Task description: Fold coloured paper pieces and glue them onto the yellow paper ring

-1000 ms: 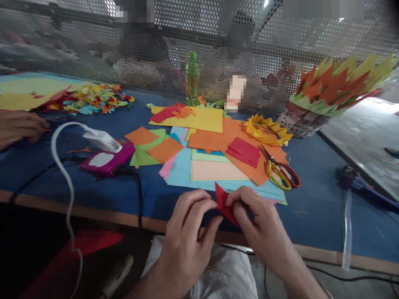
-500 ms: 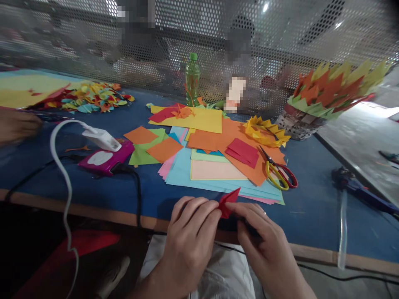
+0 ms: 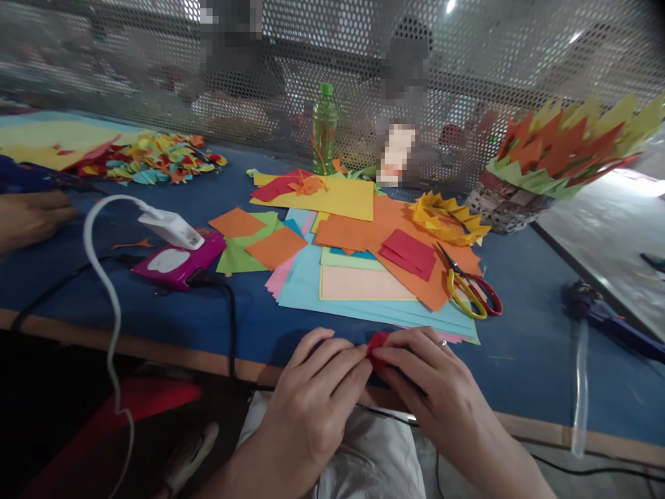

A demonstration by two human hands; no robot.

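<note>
A small folded piece of red paper (image 3: 378, 348) is pinched between my two hands at the table's front edge. My left hand (image 3: 323, 388) has its fingertips closed on the paper's left side. From the right, my right hand (image 3: 433, 374) presses fingers over the top, hiding much of the paper. Just beyond them lies a pile of coloured sheets, light blue paper (image 3: 301, 291) at the bottom and orange paper (image 3: 389, 215) above. Several red paper squares (image 3: 408, 254) and scissors (image 3: 465, 284) with yellow and red handles rest on the pile.
A glue gun (image 3: 607, 315) with a clear stick lies at the right. A purple power adapter (image 3: 179, 260) with a white charger (image 3: 171, 229) and cables sits left. Behind are a green bottle (image 3: 325, 128), a yellow paper ring (image 3: 449, 218) and a paper-filled basket (image 3: 506, 201). Another person's hand (image 3: 34, 218) is far left.
My right hand's fingers have moved over the red paper, and its upright pointed flap is now pressed down or covered. Another person's hand at the far left has shifted slightly.
</note>
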